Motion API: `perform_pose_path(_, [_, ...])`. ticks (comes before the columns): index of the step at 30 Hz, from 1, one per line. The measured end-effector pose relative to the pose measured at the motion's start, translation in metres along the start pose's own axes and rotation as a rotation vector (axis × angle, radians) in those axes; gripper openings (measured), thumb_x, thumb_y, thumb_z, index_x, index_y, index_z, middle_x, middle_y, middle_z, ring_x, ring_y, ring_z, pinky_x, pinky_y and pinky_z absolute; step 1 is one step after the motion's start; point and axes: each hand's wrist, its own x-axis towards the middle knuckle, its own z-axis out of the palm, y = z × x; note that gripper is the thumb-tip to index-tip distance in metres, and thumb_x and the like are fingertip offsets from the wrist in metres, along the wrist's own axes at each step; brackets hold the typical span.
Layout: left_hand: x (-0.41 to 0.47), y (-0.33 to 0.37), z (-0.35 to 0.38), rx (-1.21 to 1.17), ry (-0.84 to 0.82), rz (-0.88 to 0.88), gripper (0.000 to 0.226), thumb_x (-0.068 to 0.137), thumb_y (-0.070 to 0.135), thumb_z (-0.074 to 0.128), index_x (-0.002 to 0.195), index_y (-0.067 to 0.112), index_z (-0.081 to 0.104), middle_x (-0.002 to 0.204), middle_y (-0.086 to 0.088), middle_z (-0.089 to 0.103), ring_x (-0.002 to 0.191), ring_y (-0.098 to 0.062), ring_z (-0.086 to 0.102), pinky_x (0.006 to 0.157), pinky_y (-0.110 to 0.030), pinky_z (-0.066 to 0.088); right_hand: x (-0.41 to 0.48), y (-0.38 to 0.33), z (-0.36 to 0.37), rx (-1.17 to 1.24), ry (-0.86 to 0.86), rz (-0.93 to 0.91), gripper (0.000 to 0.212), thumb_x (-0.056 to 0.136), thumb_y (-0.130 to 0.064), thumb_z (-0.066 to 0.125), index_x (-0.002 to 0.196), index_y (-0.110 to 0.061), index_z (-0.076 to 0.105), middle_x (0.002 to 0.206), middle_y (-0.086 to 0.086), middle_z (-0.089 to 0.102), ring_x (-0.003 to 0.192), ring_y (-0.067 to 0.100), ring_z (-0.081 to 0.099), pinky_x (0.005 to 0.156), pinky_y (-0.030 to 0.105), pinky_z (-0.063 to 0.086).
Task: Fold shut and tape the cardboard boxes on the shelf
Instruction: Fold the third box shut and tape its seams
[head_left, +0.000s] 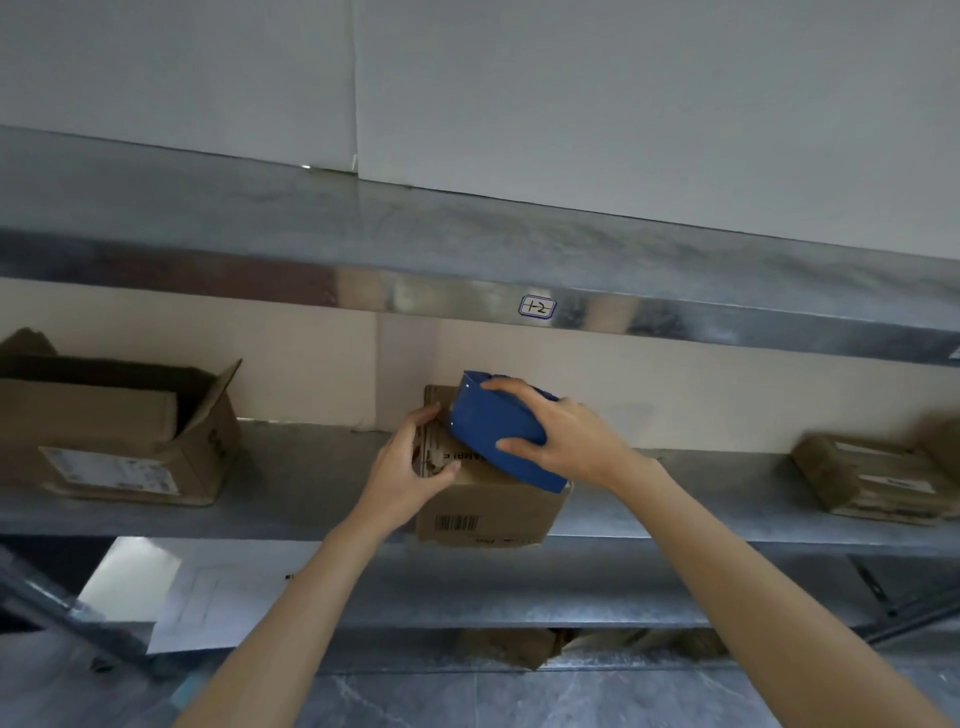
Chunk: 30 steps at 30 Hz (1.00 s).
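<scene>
Clasping blue plastic tape dispenser (488, 431) in right grip (550, 436), pressed atop small brown cardboard box (483, 514) directly beneath; gripping that box's left top edge with left grip (415, 467); all on grey metal shelf (291, 483).

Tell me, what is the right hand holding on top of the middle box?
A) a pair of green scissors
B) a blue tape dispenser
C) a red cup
B: the right hand grips a blue tape dispenser resting on the middle box.
</scene>
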Motion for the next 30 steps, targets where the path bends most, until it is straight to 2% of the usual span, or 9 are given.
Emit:
perform_pose_path(2, [0.003, 0.000, 0.001, 0.009, 0.005, -0.009, 0.067, 0.084, 0.025, 0.076, 0.140, 0.032, 0.041, 0.134, 0.023, 0.048, 0.121, 0.015, 0.042, 0.098, -0.003, 0.032, 0.002, 0.004, -0.001, 0.014, -0.040, 0.002, 0.068, 0.091, -0.046, 0.062, 0.140, -0.055, 0.016, 0.093, -0.016, 0.054, 0.056, -0.002, 0.043, 0.056, 0.021, 0.032])
perform_pose_path(4, [0.004, -0.001, 0.002, 0.016, 0.007, 0.001, 0.063, 0.085, 0.024, 0.075, 0.139, 0.030, 0.044, 0.135, 0.018, 0.050, 0.125, 0.006, 0.045, 0.104, -0.013, 0.036, 0.003, 0.006, 0.000, 0.048, -0.074, -0.001, 0.070, 0.090, -0.043, 0.064, 0.139, -0.056, 0.015, 0.091, -0.013, 0.059, 0.057, -0.001, 0.049, 0.055, 0.016, 0.033])
perform_pose_path(7, [0.006, -0.002, 0.002, 0.025, 0.006, 0.018, 0.060, 0.085, 0.025, 0.075, 0.137, 0.027, 0.047, 0.136, 0.013, 0.053, 0.127, -0.002, 0.047, 0.108, -0.028, 0.040, 0.002, 0.007, 0.000, 0.120, -0.081, -0.004, 0.072, 0.091, -0.039, 0.065, 0.142, -0.055, 0.016, 0.111, -0.005, 0.062, 0.067, 0.001, 0.057, 0.058, 0.011, 0.041])
perform_pose_path(9, [0.007, -0.002, 0.002, 0.024, 0.014, 0.008, 0.058, 0.084, 0.026, 0.075, 0.135, 0.028, 0.048, 0.137, 0.013, 0.053, 0.128, -0.004, 0.048, 0.109, -0.031, 0.041, -0.001, 0.006, 0.000, 0.152, -0.066, 0.005, 0.071, 0.093, -0.039, 0.064, 0.144, -0.053, 0.017, 0.117, 0.000, 0.063, 0.078, 0.012, 0.062, 0.068, 0.023, 0.051])
perform_pose_path(13, [0.008, -0.002, 0.002, -0.002, 0.017, 0.008, 0.055, 0.084, 0.023, 0.076, 0.132, 0.029, 0.049, 0.140, 0.014, 0.051, 0.132, -0.004, 0.046, 0.111, -0.033, 0.039, -0.009, 0.004, 0.005, 0.035, -0.011, -0.006, 0.055, 0.099, -0.037, 0.054, 0.145, -0.047, 0.026, 0.077, 0.004, 0.063, 0.056, 0.019, 0.055, 0.061, 0.041, 0.051])
perform_pose_path(18, [0.007, 0.001, -0.003, -0.024, -0.039, -0.009, 0.052, 0.087, 0.020, 0.074, 0.131, 0.030, 0.048, 0.146, 0.016, 0.045, 0.134, 0.000, 0.041, 0.110, -0.026, 0.034, -0.011, 0.000, 0.008, -0.099, 0.107, -0.042, 0.048, 0.099, -0.044, 0.049, 0.145, -0.041, 0.034, 0.068, -0.002, 0.060, 0.048, 0.015, 0.050, 0.053, 0.037, 0.050])
perform_pose_path(22, [0.007, 0.005, -0.010, -0.014, -0.063, 0.006, 0.046, 0.091, 0.020, 0.070, 0.131, 0.030, 0.049, 0.140, 0.031, 0.041, 0.128, 0.017, 0.037, 0.101, -0.005, 0.029, -0.005, 0.001, 0.006, -0.088, 0.161, -0.065, 0.052, 0.093, -0.055, 0.052, 0.142, -0.046, 0.035, 0.067, -0.005, 0.061, 0.046, 0.011, 0.049, 0.048, 0.031, 0.049])
perform_pose_path(25, [0.010, 0.009, -0.014, 0.013, -0.025, -0.009, 0.031, 0.093, 0.021, 0.067, 0.121, 0.029, 0.056, 0.136, 0.027, 0.044, 0.126, 0.014, 0.039, 0.105, -0.016, 0.033, 0.002, 0.005, 0.005, -0.111, 0.125, -0.052, 0.051, 0.094, -0.053, 0.053, 0.142, -0.048, 0.035, 0.076, -0.002, 0.067, 0.051, 0.013, 0.051, 0.054, 0.028, 0.047])
perform_pose_path(30, [0.012, 0.021, -0.026, 0.092, -0.004, -0.007, 0.036, 0.092, 0.027, 0.067, 0.127, 0.028, 0.057, 0.131, 0.017, 0.055, 0.123, 0.005, 0.046, 0.106, -0.026, 0.036, -0.002, 0.007, -0.003, -0.128, 0.189, -0.113, 0.049, 0.094, -0.052, 0.051, 0.140, -0.051, 0.036, 0.066, -0.003, 0.065, 0.044, 0.009, 0.044, 0.054, 0.030, 0.051])
